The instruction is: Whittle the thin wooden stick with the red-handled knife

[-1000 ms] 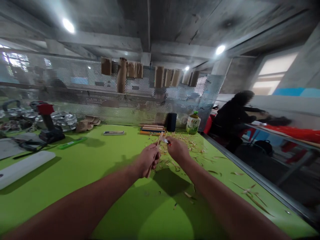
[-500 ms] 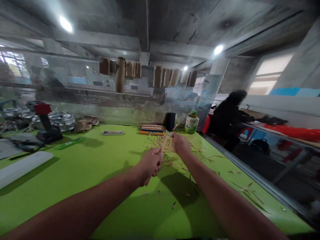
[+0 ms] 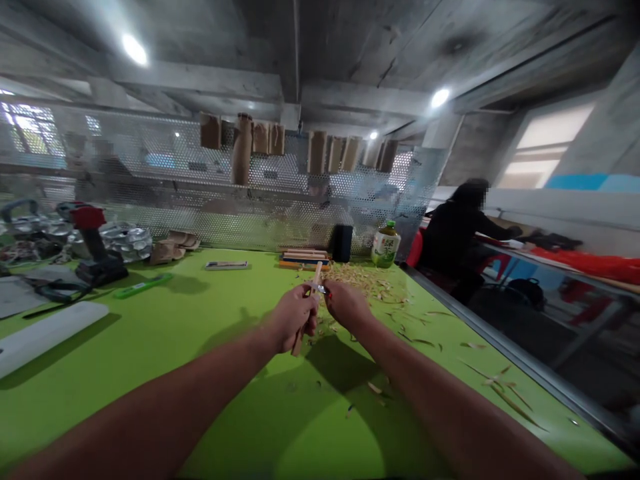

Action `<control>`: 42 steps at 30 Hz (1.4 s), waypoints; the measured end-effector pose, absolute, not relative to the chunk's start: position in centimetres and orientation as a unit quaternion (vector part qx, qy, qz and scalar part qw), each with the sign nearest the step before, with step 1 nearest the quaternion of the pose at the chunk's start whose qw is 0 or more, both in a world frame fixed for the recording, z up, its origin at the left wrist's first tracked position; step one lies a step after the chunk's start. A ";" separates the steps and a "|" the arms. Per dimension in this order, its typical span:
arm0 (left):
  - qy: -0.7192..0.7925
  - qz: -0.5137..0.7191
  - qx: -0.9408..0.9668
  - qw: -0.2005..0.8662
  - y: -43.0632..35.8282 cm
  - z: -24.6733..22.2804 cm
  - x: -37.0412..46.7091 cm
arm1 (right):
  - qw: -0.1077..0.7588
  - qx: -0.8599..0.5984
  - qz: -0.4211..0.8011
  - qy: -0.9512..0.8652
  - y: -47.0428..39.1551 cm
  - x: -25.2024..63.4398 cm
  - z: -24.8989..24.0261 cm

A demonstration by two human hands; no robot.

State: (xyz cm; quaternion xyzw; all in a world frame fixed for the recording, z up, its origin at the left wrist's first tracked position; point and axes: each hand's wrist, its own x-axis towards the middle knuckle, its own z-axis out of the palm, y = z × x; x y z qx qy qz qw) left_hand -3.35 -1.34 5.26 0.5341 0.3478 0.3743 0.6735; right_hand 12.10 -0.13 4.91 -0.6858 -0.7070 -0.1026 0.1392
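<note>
Over the green tabletop (image 3: 165,347), my left hand (image 3: 294,317) is closed round a thin strip of pale wood or bamboo (image 3: 318,271). The strip slants up and away, and its lower end pokes out below the fist. My right hand (image 3: 346,307) is closed on a small knife (image 3: 319,288), whose short shiny blade lies against the strip just above my left fingers. Most of the handle is hidden in the fist; a bit of red shows there. Curled shavings (image 3: 373,280) lie scattered beyond and to the right of my hands.
At the back stand a green-capped bottle (image 3: 385,245), a black block (image 3: 343,243) and a stack of strips (image 3: 303,259). To the left are a cordless drill (image 3: 90,240), a green cutter (image 3: 143,285) and a white bar (image 3: 55,337). A person in black (image 3: 457,233) sits at the right.
My right hand has come back toward me, bringing the knife from the far part of the strip down close to my left hand. The left hand still holds the strip, now more upright.
</note>
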 end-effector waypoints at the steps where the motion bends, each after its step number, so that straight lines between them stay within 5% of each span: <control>1: 0.343 0.374 0.534 0.676 -1.3 5.1 -3.3 | 0.133 -0.684 -0.102 -0.710 -0.3 11.9 4.9; 22: 0.321 0.344 0.561 0.681 -1.8 4.6 -3.1 | 0.160 -0.715 -0.148 -0.664 1.5 14.7 4.8; 31: 0.244 0.306 0.575 0.719 -4.0 5.2 -3.0 | 0.209 -0.829 -0.070 -0.515 2.7 22.2 5.0; 42: 0.297 0.365 0.546 0.693 -1.5 5.6 -3.7 | 0.153 -0.703 -0.108 -0.686 0.7 13.5 4.2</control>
